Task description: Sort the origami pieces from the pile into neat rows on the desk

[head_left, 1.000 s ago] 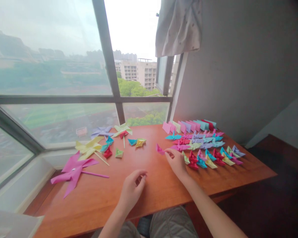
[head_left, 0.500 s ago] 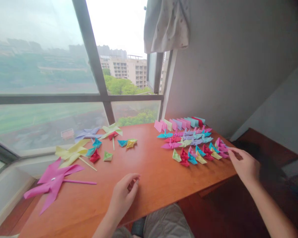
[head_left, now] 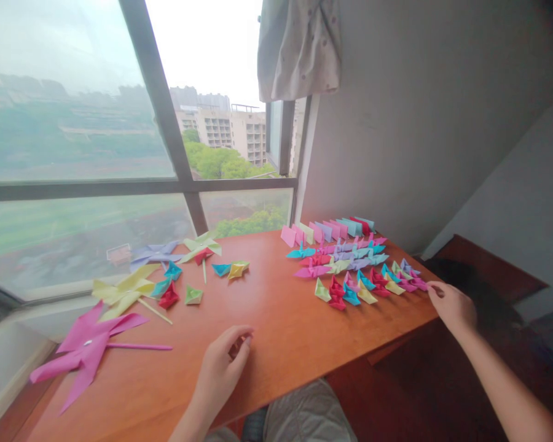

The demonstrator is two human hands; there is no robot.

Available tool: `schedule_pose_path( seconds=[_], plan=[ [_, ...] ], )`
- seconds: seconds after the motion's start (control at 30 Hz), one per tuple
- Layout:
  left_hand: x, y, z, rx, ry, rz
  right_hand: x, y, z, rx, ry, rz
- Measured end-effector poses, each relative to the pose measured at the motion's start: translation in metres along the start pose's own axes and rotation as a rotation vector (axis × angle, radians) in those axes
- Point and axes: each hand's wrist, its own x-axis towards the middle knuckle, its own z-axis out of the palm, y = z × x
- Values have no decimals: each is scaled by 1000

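My right hand (head_left: 454,307) is at the table's right end, thumb and forefinger pinched on the tip of a pink paper boat (head_left: 418,284). That boat ends the front row of folded boats, beside a purple boat (head_left: 410,268) and a yellow boat (head_left: 394,287). Along the same row sit a red boat (head_left: 336,293) and a blue boat (head_left: 351,294). My left hand (head_left: 223,362) rests near the table's front edge, its fingers curled and closed, with nothing visible in them. Nearest to it is a separate green boat (head_left: 193,295).
Behind the boats are rows of paper cranes (head_left: 313,270) and a row of folded paper pieces (head_left: 338,230). On the left lie a pink pinwheel (head_left: 90,345), a yellow pinwheel (head_left: 125,291), other pinwheels and several loose boats. The wooden table (head_left: 276,307) stands against a window.
My right hand has shifted slightly down beside the row's end, and the pink boat there now sits lower, with the purple boat showing behind it. My left hand stays in place; the view has turned slightly.
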Motion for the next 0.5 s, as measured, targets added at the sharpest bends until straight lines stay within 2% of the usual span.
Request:
schedule_pose_path(
  seconds=[0.27,0.4,0.5],
  plan=[
    [0,1,0,-4,5,0,5,-5,9,14,-85,116],
    [0,1,0,-7,12,-7,2,-24,-2,9,15,92],
    [0,5,0,-17,12,-19,-3,-56,-13,-2,121,48]
  ],
)
